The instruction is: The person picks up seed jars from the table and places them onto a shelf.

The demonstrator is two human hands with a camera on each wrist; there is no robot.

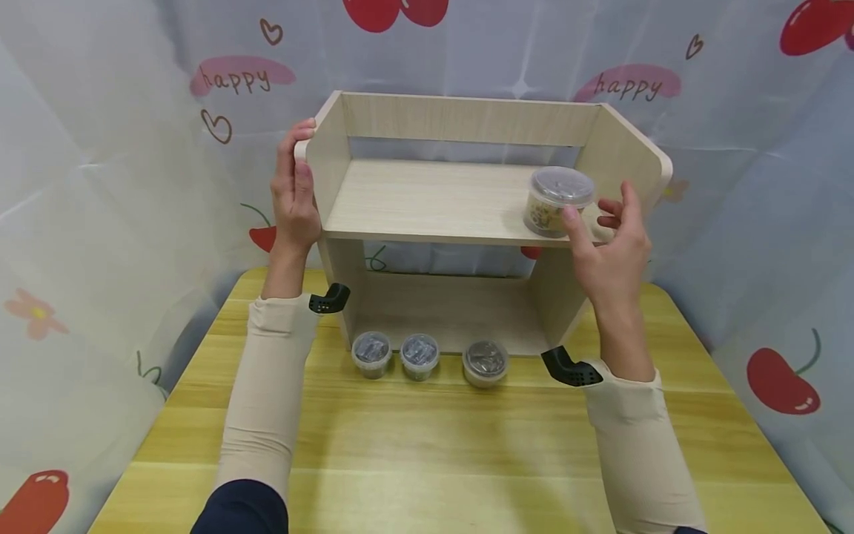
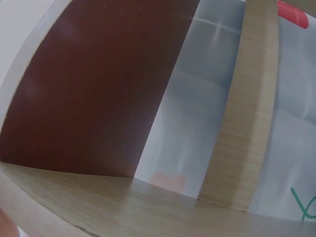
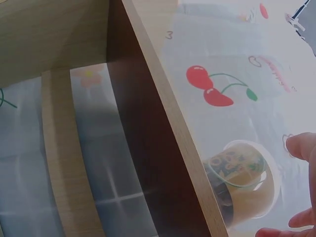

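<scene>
A light wood two-tier shelf (image 1: 427,196) stands on the table. My left hand (image 1: 296,193) rests against the outer side of its left panel, fingers pointing up and thumb near the front edge. In the left wrist view only a fingertip (image 2: 7,226) shows at the lower left corner. A round clear-lidded tub (image 1: 559,200) with a patterned side stands at the right end of the upper board. Beside it, my right hand (image 1: 614,252) has thumb and fingers spread. In the right wrist view a small gap separates the thumb from the tub (image 3: 247,180).
Three small lidded tubs stand along the shelf's lower front: a left one (image 1: 371,354), a middle one (image 1: 419,357) and a wider right one (image 1: 485,363). The yellow wood table (image 1: 427,460) extends toward me. A printed curtain (image 1: 133,185) surrounds the table.
</scene>
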